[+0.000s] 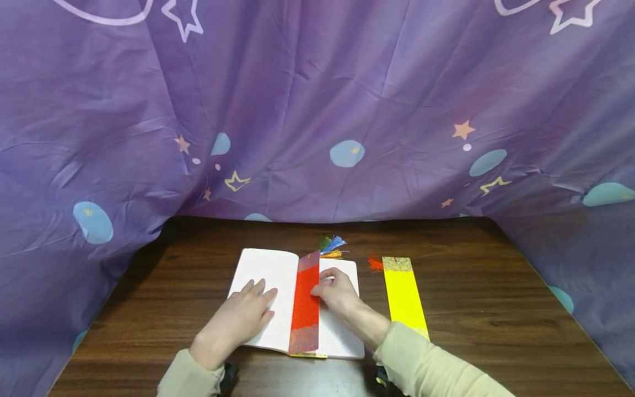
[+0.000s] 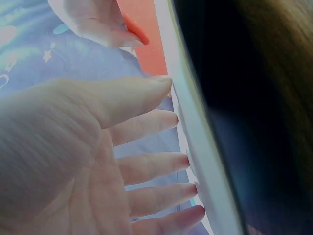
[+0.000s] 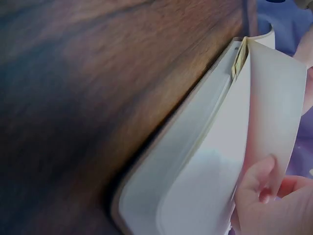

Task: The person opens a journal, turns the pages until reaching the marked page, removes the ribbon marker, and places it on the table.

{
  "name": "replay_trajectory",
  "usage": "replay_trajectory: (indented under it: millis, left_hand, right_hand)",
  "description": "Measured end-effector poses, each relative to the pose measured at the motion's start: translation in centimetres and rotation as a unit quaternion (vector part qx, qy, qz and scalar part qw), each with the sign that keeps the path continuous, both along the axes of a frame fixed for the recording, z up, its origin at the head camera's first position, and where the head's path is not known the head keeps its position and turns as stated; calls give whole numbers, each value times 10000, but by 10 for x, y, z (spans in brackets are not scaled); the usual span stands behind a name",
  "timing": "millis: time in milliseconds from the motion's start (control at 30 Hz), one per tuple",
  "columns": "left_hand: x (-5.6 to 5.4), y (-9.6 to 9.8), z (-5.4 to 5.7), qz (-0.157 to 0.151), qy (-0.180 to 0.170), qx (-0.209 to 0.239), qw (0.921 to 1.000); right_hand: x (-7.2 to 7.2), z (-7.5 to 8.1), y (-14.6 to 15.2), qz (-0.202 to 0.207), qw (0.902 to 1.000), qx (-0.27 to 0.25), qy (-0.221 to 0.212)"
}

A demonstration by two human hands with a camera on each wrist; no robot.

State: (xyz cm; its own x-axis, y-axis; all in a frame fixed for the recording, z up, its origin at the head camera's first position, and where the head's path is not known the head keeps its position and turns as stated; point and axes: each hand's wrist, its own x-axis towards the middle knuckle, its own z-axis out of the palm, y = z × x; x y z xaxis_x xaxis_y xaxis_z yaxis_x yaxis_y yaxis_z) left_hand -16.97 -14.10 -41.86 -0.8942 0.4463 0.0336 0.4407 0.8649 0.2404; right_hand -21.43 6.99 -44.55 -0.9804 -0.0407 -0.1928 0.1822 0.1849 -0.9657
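Fingers (image 1: 329, 271) of the right hand (image 1: 343, 293) pinch the red bookmark (image 1: 305, 303) at its right long edge, about the middle of its length. The red bookmark is raised at a slant over the open notebook (image 1: 342, 339); its left edge stands along the fold, and its near end reaches close to the near edge of the pages. Between its lifted edge and the right page, a narrow gap is visible from the right wrist.

The left hand (image 1: 245, 314) has its fingers straight and a little apart, and their tips touch the left page (image 1: 265, 264), so this side of the notebook is pressed flat.

At the far edge of the notebook, just beside the fold, tassels (image 1: 333, 245) in blue, green and orange stick out onto the bench (image 1: 188, 286). At the near edge, a thin yellow strip (image 1: 310, 355) shows below the red bookmark.

To the right, a band of wood separates the notebook from the yellow bookmark (image 1: 404, 292), which lies flat with its red tassel (image 1: 375, 263) at the far left corner; the right sleeve (image 1: 416, 355) partly hides its near end. Wide wood extends to the left and right bench edges, and the purple cloth (image 1: 297, 165) hangs along the far edge.
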Motion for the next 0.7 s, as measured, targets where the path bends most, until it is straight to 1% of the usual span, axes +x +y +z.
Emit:
replay_trajectory:
  millis: [133,367,500,700]
  left_hand:
    - [-1,0,0,-45,26,-4,10000]
    - [-1,0,0,-73,47,-81,9999]
    - [0,0,0,-41,1,-64,10000]
    - [0,0,-1,5,-135,-109,9998]
  right_hand:
    - [-1,1,4,45,9999,-76,-126]
    - [-5,11,15,119,9990,-122,-413]
    - [-9,20,24,175,9986,-113,-494]
    - [-13,38,44,328,9981,-15,-515]
